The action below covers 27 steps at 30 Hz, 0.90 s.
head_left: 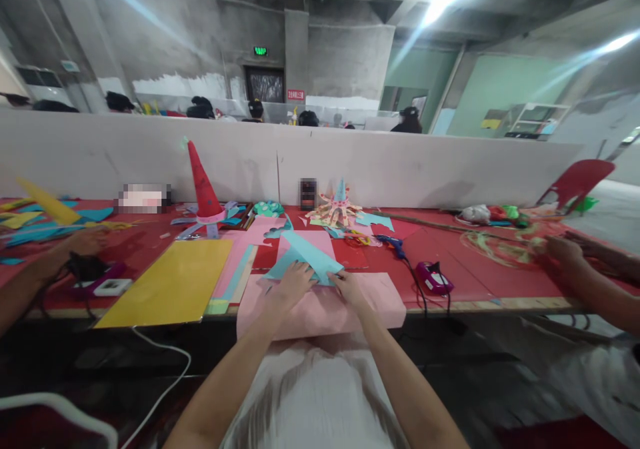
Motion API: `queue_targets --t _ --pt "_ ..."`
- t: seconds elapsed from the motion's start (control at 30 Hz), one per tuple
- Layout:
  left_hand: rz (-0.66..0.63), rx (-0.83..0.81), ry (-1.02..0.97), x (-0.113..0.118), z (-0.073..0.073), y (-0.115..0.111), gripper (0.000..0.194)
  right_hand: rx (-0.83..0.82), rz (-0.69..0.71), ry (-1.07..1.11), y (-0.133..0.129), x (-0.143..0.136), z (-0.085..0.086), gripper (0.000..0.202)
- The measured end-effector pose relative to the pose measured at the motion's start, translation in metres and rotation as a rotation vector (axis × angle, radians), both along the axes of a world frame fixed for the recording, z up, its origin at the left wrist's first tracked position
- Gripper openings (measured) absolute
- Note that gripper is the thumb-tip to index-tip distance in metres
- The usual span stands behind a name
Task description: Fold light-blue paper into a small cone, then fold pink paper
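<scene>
A sheet of light blue paper (313,252), partly folded over, lies in front of me on top of pink paper. My left hand (296,281) bends its fingers over the near edge of the blue paper. At the paper's right corner, my right hand (349,286) pinches it between thumb and fingers; a small dark spot shows by those fingertips, too small to name. Under both wrists a large pink sheet (385,299) hangs over the table's front edge. The undersides of my fingers are hidden.
A yellow sheet (175,282) lies to the left, a red paper cone (201,182) behind it. Further back stands a small blue-tipped cone (342,194). A blue glue gun (393,243) and purple box (434,277) with cords lie right. Other people's arms reach in from both sides.
</scene>
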State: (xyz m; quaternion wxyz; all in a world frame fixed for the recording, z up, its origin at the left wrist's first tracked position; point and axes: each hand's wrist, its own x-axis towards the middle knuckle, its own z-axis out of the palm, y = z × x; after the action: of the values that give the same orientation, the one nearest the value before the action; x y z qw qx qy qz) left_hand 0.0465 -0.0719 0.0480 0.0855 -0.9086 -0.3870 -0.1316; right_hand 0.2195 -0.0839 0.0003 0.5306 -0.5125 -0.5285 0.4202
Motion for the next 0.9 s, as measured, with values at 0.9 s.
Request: queue_targets --t 0.9 --pt "-0.04 -0.824 -0.415 -0.005 0.009 0.026 0.04 0.004 0.223 -0.046 -0.018 0.005 0.022 0.038"
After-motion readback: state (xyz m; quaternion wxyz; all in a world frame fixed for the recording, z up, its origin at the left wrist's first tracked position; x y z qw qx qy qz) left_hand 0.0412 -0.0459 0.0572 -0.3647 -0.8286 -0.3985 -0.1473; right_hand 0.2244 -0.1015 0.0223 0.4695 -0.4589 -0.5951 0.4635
